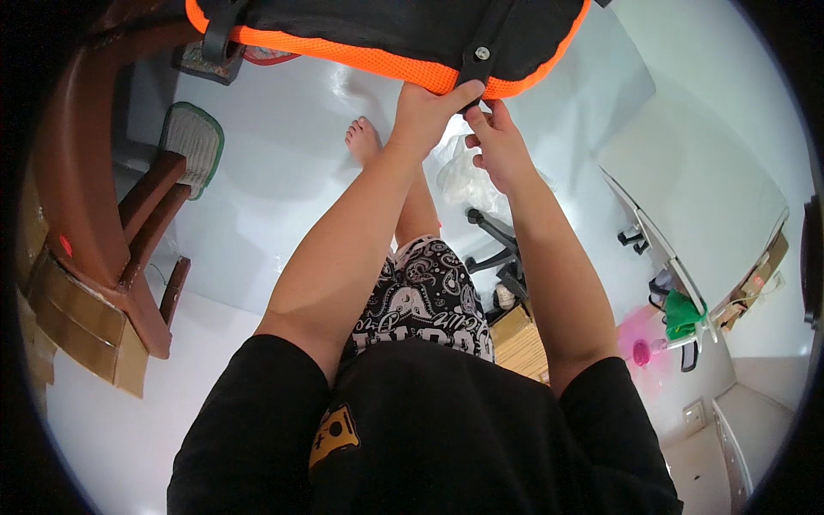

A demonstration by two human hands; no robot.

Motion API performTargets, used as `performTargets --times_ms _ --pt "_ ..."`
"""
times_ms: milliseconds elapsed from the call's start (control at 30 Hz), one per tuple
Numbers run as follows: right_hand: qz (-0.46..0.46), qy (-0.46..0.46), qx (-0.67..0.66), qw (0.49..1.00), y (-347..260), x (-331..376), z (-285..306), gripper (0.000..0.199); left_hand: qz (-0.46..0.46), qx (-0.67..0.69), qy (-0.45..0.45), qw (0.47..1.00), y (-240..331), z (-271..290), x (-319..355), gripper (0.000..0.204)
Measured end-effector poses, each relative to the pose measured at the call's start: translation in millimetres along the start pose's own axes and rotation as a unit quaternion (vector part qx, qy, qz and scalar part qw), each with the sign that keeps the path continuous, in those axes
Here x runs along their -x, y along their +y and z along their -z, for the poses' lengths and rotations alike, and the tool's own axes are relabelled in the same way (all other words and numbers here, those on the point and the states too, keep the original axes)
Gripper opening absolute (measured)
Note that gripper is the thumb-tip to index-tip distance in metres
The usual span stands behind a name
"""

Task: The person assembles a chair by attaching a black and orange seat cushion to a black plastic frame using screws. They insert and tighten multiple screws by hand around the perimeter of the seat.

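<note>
black padded item [369,21] w/ orange mesh edge [369,61]: top of view | left hand [423,113]: thumb over black strap [475,70], gripping at edge | right hand [502,148]: fingers bent at strap's lower end, can't tell if gripping | plastic bag [469,184] on floor [266,219]

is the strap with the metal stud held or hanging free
Held: the left hand has its thumb on the black strap, below the metal stud, and the right hand is at the strap's lower end.
</note>
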State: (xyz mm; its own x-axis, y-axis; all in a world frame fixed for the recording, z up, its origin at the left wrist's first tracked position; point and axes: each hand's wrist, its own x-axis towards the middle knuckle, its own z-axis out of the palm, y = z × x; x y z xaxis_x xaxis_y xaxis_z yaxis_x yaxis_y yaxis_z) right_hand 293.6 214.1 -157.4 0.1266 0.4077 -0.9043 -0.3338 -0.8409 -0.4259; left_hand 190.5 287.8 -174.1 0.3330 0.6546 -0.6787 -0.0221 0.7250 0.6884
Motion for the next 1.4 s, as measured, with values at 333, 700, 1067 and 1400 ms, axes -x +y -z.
performTargets --times_ms 333,700,1067,1400 --pt "-0.036 -0.039 -0.166 0.985 -4.4 11.4 10.2 0.054 0.003 -0.028 -0.028 0.999 -0.2 1.4 3.8 0.027" --pt "0.06 0.092 -0.388 0.915 -12.1 48.7 48.3 0.049 0.038 -0.073 -0.008 0.997 7.4 -3.0 6.3 0.032" --pt "0.411 0.118 0.088 0.9 -68.6 9.2 27.7 0.016 -0.004 -0.075 -0.025 0.997 -2.5 0.4 0.1 0.033" --pt "0.519 0.123 0.42 0.735 -85.1 -11.0 28.8 0.015 0.004 -0.034 -0.019 0.999 2.7 -1.9 3.6 0.045"
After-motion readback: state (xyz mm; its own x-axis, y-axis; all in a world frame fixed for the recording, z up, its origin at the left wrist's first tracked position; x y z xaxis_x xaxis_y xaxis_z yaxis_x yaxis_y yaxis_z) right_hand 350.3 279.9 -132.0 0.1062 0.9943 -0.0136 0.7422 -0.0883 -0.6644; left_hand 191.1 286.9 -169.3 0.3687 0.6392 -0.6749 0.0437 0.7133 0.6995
